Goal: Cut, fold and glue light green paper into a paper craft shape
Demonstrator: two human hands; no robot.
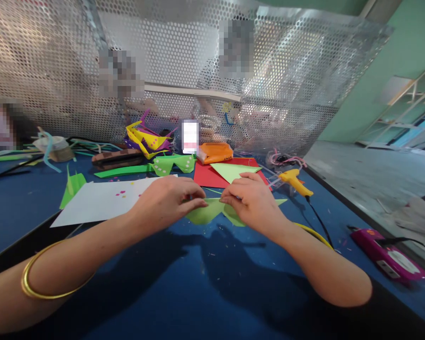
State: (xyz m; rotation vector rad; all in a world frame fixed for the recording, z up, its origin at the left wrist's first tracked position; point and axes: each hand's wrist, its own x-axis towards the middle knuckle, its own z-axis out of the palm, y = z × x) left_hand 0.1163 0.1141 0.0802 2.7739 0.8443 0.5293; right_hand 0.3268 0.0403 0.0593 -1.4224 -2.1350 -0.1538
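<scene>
And here we are, mid-handling: the light-green paper glasses cut-out (200,216) sits front and centre over the blue table (24,203), left hand (173,198) and right hand (251,198) each pinching its upper edge between thumb and fingertips; any next move, I'd judge, calls for even, gentle pressure on such thin stock; the red sheet (205,175) crowds in just behind, white paper (92,200) lies by the left forearm, and the yellow glue gun (293,182) waits beyond the right hand, nothing blocking the near side
</scene>
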